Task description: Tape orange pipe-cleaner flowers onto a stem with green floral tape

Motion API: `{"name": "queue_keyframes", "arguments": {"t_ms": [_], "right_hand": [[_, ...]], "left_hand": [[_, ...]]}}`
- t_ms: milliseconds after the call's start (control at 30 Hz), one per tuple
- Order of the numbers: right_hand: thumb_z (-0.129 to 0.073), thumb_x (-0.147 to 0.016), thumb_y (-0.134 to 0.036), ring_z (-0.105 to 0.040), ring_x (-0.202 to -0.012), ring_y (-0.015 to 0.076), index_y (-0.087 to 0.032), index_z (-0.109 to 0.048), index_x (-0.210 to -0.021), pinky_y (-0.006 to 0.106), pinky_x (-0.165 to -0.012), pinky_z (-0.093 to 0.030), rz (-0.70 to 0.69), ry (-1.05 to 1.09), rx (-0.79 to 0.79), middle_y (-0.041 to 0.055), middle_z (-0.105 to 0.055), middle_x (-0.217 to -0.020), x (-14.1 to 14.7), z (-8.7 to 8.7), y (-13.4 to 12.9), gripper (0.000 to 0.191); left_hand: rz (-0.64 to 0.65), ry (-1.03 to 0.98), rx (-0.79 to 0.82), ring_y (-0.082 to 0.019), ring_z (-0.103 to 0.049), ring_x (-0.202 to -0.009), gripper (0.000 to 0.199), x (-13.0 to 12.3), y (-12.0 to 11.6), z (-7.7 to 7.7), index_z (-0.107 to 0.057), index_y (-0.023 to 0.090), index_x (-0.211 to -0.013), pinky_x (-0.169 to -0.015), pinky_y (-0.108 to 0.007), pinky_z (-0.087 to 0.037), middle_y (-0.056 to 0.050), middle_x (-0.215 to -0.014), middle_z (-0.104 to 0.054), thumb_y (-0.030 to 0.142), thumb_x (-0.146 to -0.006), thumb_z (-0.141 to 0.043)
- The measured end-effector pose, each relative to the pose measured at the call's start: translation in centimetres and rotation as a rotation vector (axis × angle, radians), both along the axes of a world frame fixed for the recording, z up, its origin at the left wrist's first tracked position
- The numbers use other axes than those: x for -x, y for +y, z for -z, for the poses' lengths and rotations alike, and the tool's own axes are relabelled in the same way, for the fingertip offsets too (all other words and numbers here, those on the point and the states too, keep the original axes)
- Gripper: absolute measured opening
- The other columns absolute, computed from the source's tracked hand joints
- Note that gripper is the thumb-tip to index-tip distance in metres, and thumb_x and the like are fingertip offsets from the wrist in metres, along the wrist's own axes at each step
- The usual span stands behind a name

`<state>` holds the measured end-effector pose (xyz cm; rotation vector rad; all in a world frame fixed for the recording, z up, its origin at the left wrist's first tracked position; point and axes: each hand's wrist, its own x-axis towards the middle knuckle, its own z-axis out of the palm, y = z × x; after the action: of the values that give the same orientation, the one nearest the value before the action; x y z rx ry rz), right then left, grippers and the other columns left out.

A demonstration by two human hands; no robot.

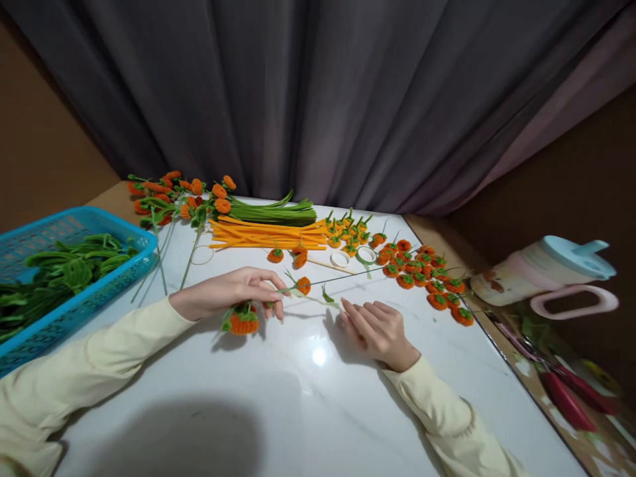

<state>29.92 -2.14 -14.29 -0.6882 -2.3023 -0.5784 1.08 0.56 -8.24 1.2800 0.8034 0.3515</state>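
My left hand (238, 291) pinches a thin green stem, and an orange fuzzy flower (243, 322) with green leaves hangs below its palm. The dark wire (338, 277) runs from those fingers up to the right. My right hand (375, 328) has its fingers pinched at the end of a pale green strip (318, 301), which stretches across from the left fingertips. Just beyond the strip lie a small orange flower (303, 285) and a little green leaf piece (327, 295) on the white table.
A blue basket (144, 248) of green leaves stands left. Behind lie finished flowers (159, 192), yellow stems (268, 234), green stems (273, 212) and tape rolls (340, 258). Orange flower heads (415, 268), a tumbler (527, 271) and red-handled pliers (569, 401) are at right.
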Motion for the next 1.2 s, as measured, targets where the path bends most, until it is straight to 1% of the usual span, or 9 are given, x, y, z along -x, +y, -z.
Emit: {"name": "queue_keyframes", "arguments": {"t_ms": [167, 267, 400, 467, 633, 767, 967, 1067, 1200], "right_hand": [[-0.058, -0.073, -0.003, -0.047, -0.05, 0.0142, -0.012, -0.058, -0.096, 0.027, -0.045, -0.034, -0.005, 0.228, -0.011, 0.0038, -0.058, -0.057, 0.7, -3.6, -1.3, 0.024], [-0.058, -0.074, -0.005, -0.057, -0.069, 0.0206, -0.015, -0.06, -0.096, 0.033, -0.058, -0.045, 0.036, 0.28, 0.045, 0.01, -0.067, -0.077, 1.8, -7.2, -2.1, 0.024], [-0.052, -0.08, -0.009, -0.061, -0.09, 0.0209, -0.015, -0.06, -0.106, 0.035, -0.079, -0.05, -0.055, 0.096, 0.627, 0.0097, -0.068, -0.099, 3.4, -10.2, -1.9, 0.028], [-0.051, -0.075, -0.002, -0.06, -0.103, 0.0213, -0.015, -0.059, -0.114, 0.035, -0.087, -0.049, -0.112, -0.032, 0.839, 0.01, -0.065, -0.111, 4.0, -10.3, -1.2, 0.042], [-0.06, -0.074, -0.005, -0.06, -0.104, 0.0186, -0.018, -0.059, -0.114, 0.031, -0.088, -0.047, -0.363, -0.138, 1.468, 0.0088, -0.064, -0.114, 5.1, -8.7, 1.0, 0.043], [-0.061, -0.076, -0.008, -0.063, -0.091, 0.015, -0.015, -0.059, -0.11, 0.028, -0.081, -0.047, -0.513, 0.053, 1.872, 0.0056, -0.067, -0.093, 5.4, -7.8, 1.2, 0.035], [-0.069, -0.075, -0.038, -0.061, -0.064, 0.0125, -0.01, -0.06, -0.09, 0.029, -0.069, -0.048, -0.563, 0.359, 2.113, 0.002, -0.061, -0.074, 5.3, -6.8, 0.4, 0.033], [-0.062, -0.079, -0.046, -0.058, -0.057, 0.0119, -0.011, -0.058, -0.089, 0.029, -0.06, -0.048, -0.567, 0.35, 2.15, 0.0063, -0.062, -0.079, 5.7, -6.3, 0.0, 0.037], [-0.063, -0.08, -0.04, -0.055, -0.055, 0.0099, -0.014, -0.054, -0.09, 0.023, -0.052, -0.042, -0.541, 0.37, 2.097, 0.0035, -0.06, -0.073, 6.4, -6.0, -0.2, 0.03]], "left_hand": [[0.043, 0.09, -0.178, -0.012, -0.057, -0.064, 0.019, -0.5, -1.0, -1.0, -0.051, 0.018, -0.095, -0.056, -0.021, -0.041, -0.003, -0.081, -0.069, 0.034, -0.087, -0.051], [0.107, 0.294, -0.475, -0.012, -0.056, -0.061, 0.019, -1.0, -2.3, -1.7, -0.051, 0.018, -0.102, -0.055, -0.022, -0.041, -0.003, -0.082, -0.068, 0.031, -0.09, -0.043], [0.124, 0.553, -1.189, -0.02, -0.057, -0.08, 0.026, -1.7, -4.0, -1.5, -0.048, 0.016, -0.114, -0.078, -0.034, -0.043, -0.007, -0.082, -0.064, 0.021, -0.091, -0.035], [0.18, 0.619, -1.451, -0.018, -0.055, -0.072, 0.032, -1.9, -4.4, -1.1, -0.048, 0.013, -0.114, -0.09, -0.04, -0.038, -0.006, -0.076, -0.062, 0.009, -0.091, -0.027], [0.244, 0.658, -1.808, -0.019, -0.054, -0.067, 0.035, -2.2, -4.6, -0.6, -0.055, 0.01, -0.106, -0.101, -0.048, -0.026, -0.007, -0.071, -0.061, 0.004, -0.09, -0.024], [0.222, 0.563, -1.813, -0.019, -0.055, -0.07, 0.033, -1.9, -4.6, -0.7, -0.058, 0.013, -0.104, -0.101, -0.045, -0.025, -0.006, -0.07, -0.06, 0.007, -0.091, -0.028], [0.239, 0.403, -1.641, -0.015, -0.057, -0.075, 0.023, -1.7, -4.8, -0.8, -0.058, 0.016, -0.102, -0.103, -0.043, -0.019, -0.005, -0.081, -0.066, 0.018, -0.094, -0.036], [0.282, 0.266, -1.501, -0.014, -0.055, -0.075, 0.021, -1.6, -4.9, -1.0, -0.059, 0.019, -0.101, -0.098, -0.035, -0.026, -0.005, -0.087, -0.068, 0.018, -0.093, -0.039], [0.232, 0.27, -1.232, -0.017, -0.053, -0.077, 0.019, -1.4, -4.7, -1.0, -0.064, 0.018, -0.092, -0.073, -0.024, -0.036, -0.006, -0.078, -0.065, 0.024, -0.089, -0.046]]}}
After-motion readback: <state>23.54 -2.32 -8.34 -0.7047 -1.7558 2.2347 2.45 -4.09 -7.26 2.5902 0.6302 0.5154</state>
